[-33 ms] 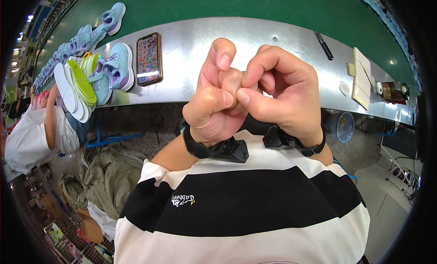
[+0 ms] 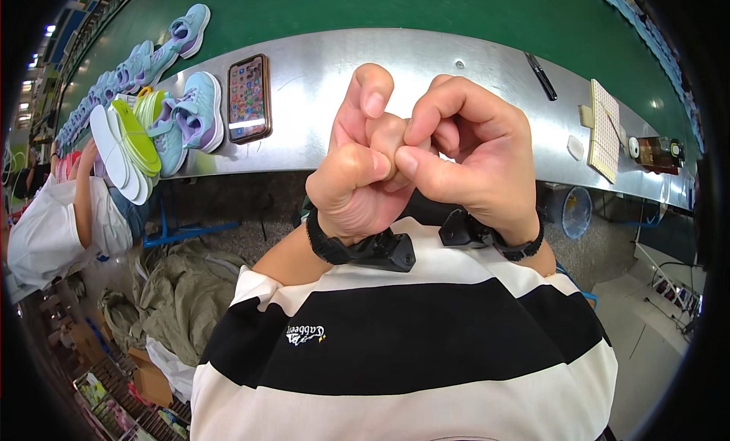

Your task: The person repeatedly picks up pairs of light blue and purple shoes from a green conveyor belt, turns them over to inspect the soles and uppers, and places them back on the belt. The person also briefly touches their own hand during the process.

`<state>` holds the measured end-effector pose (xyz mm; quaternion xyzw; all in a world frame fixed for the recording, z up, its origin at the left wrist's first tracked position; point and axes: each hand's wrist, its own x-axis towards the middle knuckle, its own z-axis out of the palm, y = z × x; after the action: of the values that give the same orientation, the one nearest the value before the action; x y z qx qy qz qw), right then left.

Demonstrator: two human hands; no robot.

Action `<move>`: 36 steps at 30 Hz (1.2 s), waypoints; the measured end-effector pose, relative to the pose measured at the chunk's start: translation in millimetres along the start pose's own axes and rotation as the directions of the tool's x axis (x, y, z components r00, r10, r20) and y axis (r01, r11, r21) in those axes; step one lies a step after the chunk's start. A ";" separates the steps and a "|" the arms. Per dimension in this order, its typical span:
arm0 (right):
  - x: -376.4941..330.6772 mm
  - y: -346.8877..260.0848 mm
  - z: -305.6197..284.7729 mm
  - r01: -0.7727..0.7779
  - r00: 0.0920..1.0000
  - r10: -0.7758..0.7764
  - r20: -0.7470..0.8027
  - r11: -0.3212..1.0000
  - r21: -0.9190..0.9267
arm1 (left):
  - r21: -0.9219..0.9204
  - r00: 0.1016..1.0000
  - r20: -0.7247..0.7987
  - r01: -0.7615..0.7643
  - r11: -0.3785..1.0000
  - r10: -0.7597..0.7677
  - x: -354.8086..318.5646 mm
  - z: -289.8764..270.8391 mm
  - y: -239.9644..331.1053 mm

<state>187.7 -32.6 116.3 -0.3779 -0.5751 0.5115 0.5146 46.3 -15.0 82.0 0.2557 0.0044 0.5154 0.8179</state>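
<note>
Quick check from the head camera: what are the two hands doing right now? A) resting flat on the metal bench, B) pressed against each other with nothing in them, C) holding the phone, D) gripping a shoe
B: the left hand and right hand are curled together in front of the chest, fingers touching, while the phone and the shoes lie apart on the metal bench.

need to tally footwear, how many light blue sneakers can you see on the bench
5 that can be made out: one beside the phone at, one behind the insoles at, one far up the belt, two in the row between. More may be hidden further left.
</note>
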 end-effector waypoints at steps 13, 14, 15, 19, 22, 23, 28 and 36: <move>-1.2 1.4 -0.2 0.014 1.000 -0.015 -0.006 1.000 -0.023 | 0.012 0.999 -0.026 -0.024 1.000 0.024 -2.1 2.1 -2.9; -1.1 1.3 -0.1 0.017 1.000 -0.017 -0.008 1.000 -0.024 | 0.013 0.999 -0.029 -0.027 1.000 0.028 -2.4 2.1 -3.3; -1.1 1.2 0.1 0.020 1.000 -0.020 -0.010 0.999 -0.025 | 0.014 0.999 -0.031 -0.031 0.999 0.032 -3.0 2.1 -3.6; -1.6 0.0 0.5 0.027 0.999 -0.028 -0.016 0.998 -0.060 | 0.013 0.999 -0.022 -0.033 0.999 0.034 -3.1 1.3 -3.8; -1.6 -0.1 1.1 0.033 0.999 -0.034 -0.020 0.998 -0.047 | 0.024 0.999 -0.012 -0.040 0.999 0.040 -2.9 1.0 -3.5; -1.4 0.0 1.1 0.036 0.999 -0.037 -0.019 0.998 -0.047 | 0.025 0.999 -0.011 -0.040 0.999 0.041 -2.8 0.9 -3.5; -1.0 1.5 1.5 0.040 0.999 -0.041 -0.019 0.998 -0.044 | 0.027 0.998 -0.006 -0.060 0.998 0.060 -3.3 0.9 -4.8; -0.6 2.3 0.2 0.048 0.999 -0.048 -0.007 0.997 -0.055 | 0.050 0.998 0.007 -0.059 0.997 0.059 -4.0 -4.0 -4.8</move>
<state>187.4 -32.8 113.9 -0.3800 -0.5956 0.4817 0.5185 47.4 -18.3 75.5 0.2776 0.0074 0.5383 0.7957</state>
